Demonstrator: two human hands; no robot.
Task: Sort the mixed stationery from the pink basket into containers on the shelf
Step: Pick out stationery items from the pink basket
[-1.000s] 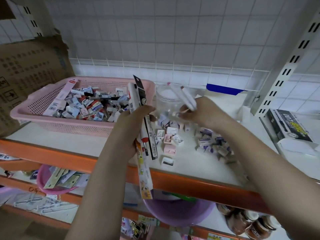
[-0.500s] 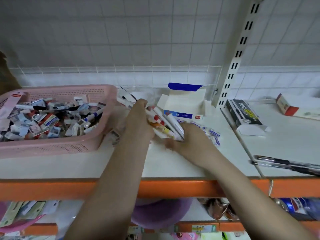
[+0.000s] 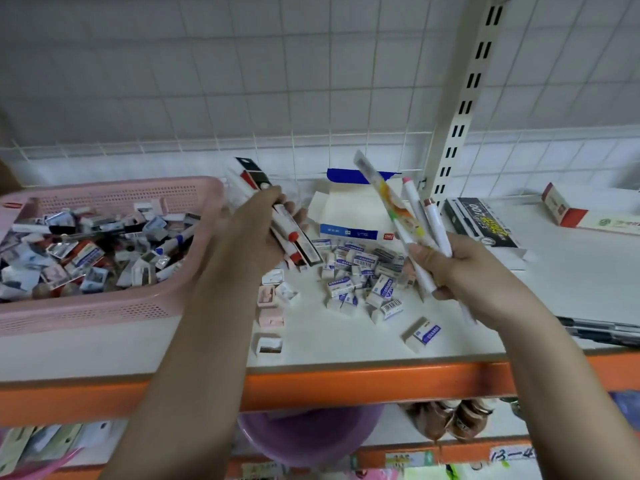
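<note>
Left hand (image 3: 252, 233) grips packaged pens (image 3: 277, 216); right hand (image 3: 460, 268) grips white pens (image 3: 415, 216), hands apart.

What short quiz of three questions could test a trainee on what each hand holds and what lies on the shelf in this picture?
1. True or false: the left hand holds nothing.
2. The right hand grips: A) the pens B) an eraser C) the pink basket
3. The small boxed erasers lie loose on the ____.

Key: 1 false, it grips packaged pens; 2 A; 3 shelf.
</note>
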